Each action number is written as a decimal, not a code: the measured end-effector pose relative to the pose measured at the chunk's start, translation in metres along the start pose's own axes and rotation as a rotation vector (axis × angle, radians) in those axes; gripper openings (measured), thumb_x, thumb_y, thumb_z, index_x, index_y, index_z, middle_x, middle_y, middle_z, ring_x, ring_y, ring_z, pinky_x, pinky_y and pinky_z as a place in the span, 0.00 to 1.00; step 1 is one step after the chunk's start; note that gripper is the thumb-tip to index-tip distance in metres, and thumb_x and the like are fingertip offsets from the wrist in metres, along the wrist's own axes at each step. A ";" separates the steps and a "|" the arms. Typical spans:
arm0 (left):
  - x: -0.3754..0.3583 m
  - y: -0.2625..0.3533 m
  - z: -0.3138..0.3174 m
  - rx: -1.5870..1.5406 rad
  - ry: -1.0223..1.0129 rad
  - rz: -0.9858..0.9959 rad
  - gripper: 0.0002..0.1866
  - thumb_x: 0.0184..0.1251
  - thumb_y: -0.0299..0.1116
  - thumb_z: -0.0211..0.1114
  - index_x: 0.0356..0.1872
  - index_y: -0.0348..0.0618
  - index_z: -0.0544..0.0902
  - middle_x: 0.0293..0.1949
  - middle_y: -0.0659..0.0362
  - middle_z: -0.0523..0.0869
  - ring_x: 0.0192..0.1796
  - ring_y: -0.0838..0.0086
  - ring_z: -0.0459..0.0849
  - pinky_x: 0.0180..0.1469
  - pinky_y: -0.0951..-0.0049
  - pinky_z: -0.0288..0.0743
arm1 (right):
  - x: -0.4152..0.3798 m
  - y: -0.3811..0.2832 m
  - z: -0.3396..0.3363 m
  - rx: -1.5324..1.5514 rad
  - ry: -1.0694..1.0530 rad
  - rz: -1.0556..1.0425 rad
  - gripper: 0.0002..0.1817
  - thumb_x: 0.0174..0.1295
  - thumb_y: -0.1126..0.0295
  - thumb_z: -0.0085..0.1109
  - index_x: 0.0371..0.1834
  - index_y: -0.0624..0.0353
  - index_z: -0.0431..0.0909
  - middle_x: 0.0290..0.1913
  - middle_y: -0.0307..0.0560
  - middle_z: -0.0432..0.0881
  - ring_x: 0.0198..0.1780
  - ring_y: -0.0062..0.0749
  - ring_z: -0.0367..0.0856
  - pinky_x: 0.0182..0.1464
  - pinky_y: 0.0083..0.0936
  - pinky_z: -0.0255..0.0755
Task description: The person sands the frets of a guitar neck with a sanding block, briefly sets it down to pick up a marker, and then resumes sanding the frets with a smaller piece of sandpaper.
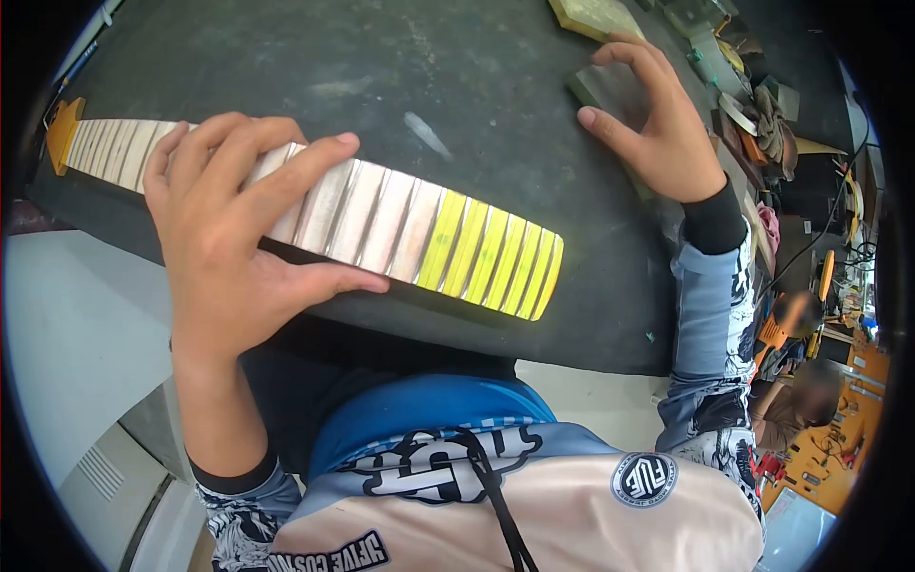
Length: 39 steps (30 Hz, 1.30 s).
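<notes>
A long row of flat metal bars (pixel 357 210), packed side by side, runs across the dark tabletop. Most are silvery; several at the right end are yellow-topped bars (pixel 491 255). My left hand (pixel 233 205) spans the row, its thumb along the near side and its fingers over the top and far side. At the row's far left end stands an orange-yellow end piece (pixel 65 136). My right hand (pixel 662 129) is up at the right, thumb and fingers apart with nothing between them. It is nearest to a grey block (pixel 610 92), which it partly hides.
A yellowish block (pixel 598 17) lies at the table's top edge. Rags (pixel 774 124), tools and scraps crowd the right side of the dark table (pixel 496 91). Farther right, a person (pixel 796 405) sits near an orange tool board (pixel 839 467).
</notes>
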<state>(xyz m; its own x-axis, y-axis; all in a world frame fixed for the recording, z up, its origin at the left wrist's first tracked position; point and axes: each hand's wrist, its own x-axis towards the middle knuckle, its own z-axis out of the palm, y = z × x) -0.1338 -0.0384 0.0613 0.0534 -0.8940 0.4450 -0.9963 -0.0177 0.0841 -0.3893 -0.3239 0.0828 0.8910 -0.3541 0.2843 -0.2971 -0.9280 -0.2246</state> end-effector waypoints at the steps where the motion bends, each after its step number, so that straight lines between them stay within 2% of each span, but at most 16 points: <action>1: 0.001 0.002 -0.002 0.003 -0.012 -0.004 0.48 0.35 0.74 0.74 0.56 0.50 0.90 0.51 0.57 0.85 0.60 0.57 0.79 0.71 0.50 0.58 | -0.003 0.000 -0.004 -0.035 -0.004 0.000 0.28 0.65 0.58 0.72 0.65 0.55 0.77 0.73 0.55 0.73 0.76 0.51 0.69 0.75 0.40 0.63; 4: 0.004 0.001 -0.003 0.011 -0.020 0.014 0.48 0.36 0.75 0.73 0.56 0.49 0.90 0.52 0.57 0.85 0.61 0.56 0.79 0.71 0.50 0.58 | -0.015 0.012 -0.045 -0.055 0.070 0.106 0.28 0.70 0.57 0.69 0.69 0.55 0.76 0.76 0.53 0.72 0.78 0.46 0.69 0.78 0.41 0.58; 6: 0.001 -0.001 0.000 0.011 -0.016 0.023 0.49 0.37 0.76 0.72 0.56 0.48 0.90 0.53 0.57 0.85 0.62 0.56 0.78 0.71 0.50 0.59 | -0.034 0.031 -0.076 0.022 0.178 0.306 0.24 0.72 0.62 0.67 0.70 0.54 0.77 0.70 0.48 0.78 0.71 0.37 0.77 0.67 0.35 0.74; 8: -0.001 -0.004 0.002 0.025 -0.021 0.027 0.50 0.37 0.76 0.71 0.56 0.47 0.90 0.53 0.56 0.85 0.62 0.56 0.78 0.71 0.50 0.59 | -0.057 0.034 -0.095 0.213 0.274 0.508 0.22 0.67 0.62 0.72 0.63 0.52 0.83 0.62 0.49 0.83 0.64 0.41 0.83 0.61 0.33 0.79; 10: 0.000 -0.001 0.006 0.031 -0.037 0.014 0.50 0.37 0.78 0.70 0.57 0.47 0.89 0.53 0.56 0.85 0.62 0.56 0.78 0.71 0.50 0.59 | -0.077 0.025 -0.113 -0.201 0.184 0.478 0.19 0.68 0.66 0.71 0.61 0.54 0.84 0.57 0.47 0.86 0.58 0.36 0.87 0.55 0.30 0.81; 12: 0.000 0.002 0.014 0.038 -0.047 0.022 0.51 0.38 0.78 0.70 0.58 0.48 0.89 0.54 0.56 0.84 0.62 0.56 0.78 0.71 0.49 0.59 | -0.101 0.017 -0.115 -0.184 0.114 0.556 0.17 0.66 0.68 0.71 0.57 0.58 0.85 0.50 0.46 0.88 0.46 0.31 0.89 0.51 0.29 0.80; 15: -0.001 0.001 0.014 0.032 -0.050 0.017 0.50 0.38 0.78 0.70 0.58 0.48 0.89 0.54 0.57 0.84 0.62 0.56 0.77 0.71 0.49 0.58 | -0.126 0.002 -0.117 -0.189 0.000 0.693 0.14 0.64 0.69 0.71 0.52 0.58 0.87 0.48 0.46 0.89 0.43 0.31 0.88 0.50 0.29 0.79; 22: 0.002 0.001 0.001 0.019 0.006 0.036 0.47 0.40 0.75 0.72 0.57 0.48 0.89 0.52 0.56 0.85 0.61 0.56 0.79 0.71 0.50 0.59 | -0.060 0.003 -0.084 -0.154 0.199 0.141 0.18 0.63 0.66 0.72 0.56 0.54 0.85 0.54 0.48 0.85 0.56 0.46 0.83 0.59 0.36 0.76; 23: 0.002 0.002 0.001 0.007 0.010 0.030 0.47 0.40 0.74 0.73 0.57 0.48 0.89 0.52 0.56 0.85 0.60 0.56 0.79 0.70 0.50 0.59 | -0.038 0.012 -0.077 -0.258 0.101 -0.023 0.21 0.64 0.69 0.71 0.61 0.54 0.83 0.69 0.51 0.76 0.67 0.47 0.78 0.64 0.35 0.75; 24: 0.002 0.001 0.000 0.005 0.013 0.025 0.46 0.40 0.73 0.73 0.56 0.48 0.89 0.52 0.56 0.85 0.60 0.56 0.79 0.70 0.50 0.59 | -0.011 0.019 -0.063 -0.314 0.121 -0.143 0.19 0.64 0.68 0.72 0.58 0.53 0.85 0.62 0.51 0.83 0.61 0.45 0.84 0.58 0.33 0.79; 26: 0.000 0.000 0.001 -0.017 0.032 0.024 0.45 0.39 0.71 0.74 0.57 0.50 0.89 0.52 0.56 0.85 0.60 0.57 0.79 0.69 0.50 0.60 | 0.037 0.021 -0.049 -0.209 -0.169 -0.148 0.29 0.56 0.65 0.78 0.63 0.52 0.78 0.73 0.64 0.68 0.74 0.63 0.68 0.73 0.47 0.67; 28: -0.002 -0.001 0.000 -0.022 0.046 0.013 0.44 0.38 0.70 0.76 0.57 0.52 0.90 0.51 0.58 0.85 0.60 0.58 0.79 0.70 0.50 0.58 | 0.075 0.035 -0.035 -0.219 -0.264 -0.270 0.30 0.54 0.72 0.75 0.63 0.52 0.78 0.74 0.61 0.68 0.75 0.62 0.67 0.75 0.46 0.65; 32: -0.004 -0.003 0.002 -0.046 0.053 0.003 0.45 0.36 0.70 0.77 0.57 0.53 0.90 0.50 0.59 0.85 0.59 0.59 0.79 0.70 0.50 0.57 | 0.118 0.059 -0.024 -0.157 -0.589 -0.315 0.33 0.54 0.73 0.76 0.65 0.52 0.76 0.76 0.58 0.67 0.75 0.58 0.68 0.77 0.45 0.65; 36: -0.003 -0.003 0.004 -0.049 0.051 -0.005 0.46 0.33 0.71 0.76 0.56 0.53 0.90 0.49 0.59 0.85 0.58 0.59 0.79 0.70 0.51 0.57 | 0.127 0.060 -0.030 -0.208 -0.580 -0.286 0.28 0.55 0.73 0.74 0.62 0.53 0.79 0.74 0.56 0.72 0.72 0.54 0.73 0.73 0.45 0.69; 37: -0.002 -0.003 0.003 -0.046 0.050 -0.004 0.46 0.33 0.72 0.76 0.56 0.53 0.90 0.49 0.59 0.85 0.58 0.59 0.80 0.70 0.51 0.57 | 0.123 0.061 -0.028 -0.201 -0.433 -0.389 0.23 0.58 0.74 0.70 0.58 0.56 0.80 0.62 0.57 0.82 0.63 0.51 0.83 0.64 0.42 0.77; 39: -0.001 -0.003 0.003 -0.041 0.039 0.000 0.46 0.32 0.72 0.76 0.55 0.53 0.90 0.49 0.59 0.85 0.58 0.58 0.80 0.70 0.51 0.58 | 0.114 0.053 -0.032 -0.079 -0.248 -0.148 0.21 0.59 0.76 0.67 0.58 0.58 0.80 0.53 0.57 0.86 0.54 0.49 0.87 0.58 0.38 0.80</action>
<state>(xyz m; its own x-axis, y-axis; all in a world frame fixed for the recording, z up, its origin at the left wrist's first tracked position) -0.1316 -0.0391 0.0578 0.0563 -0.8760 0.4790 -0.9928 0.0016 0.1196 -0.3143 -0.4166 0.1329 0.9805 -0.1838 0.0702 -0.1745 -0.9772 -0.1213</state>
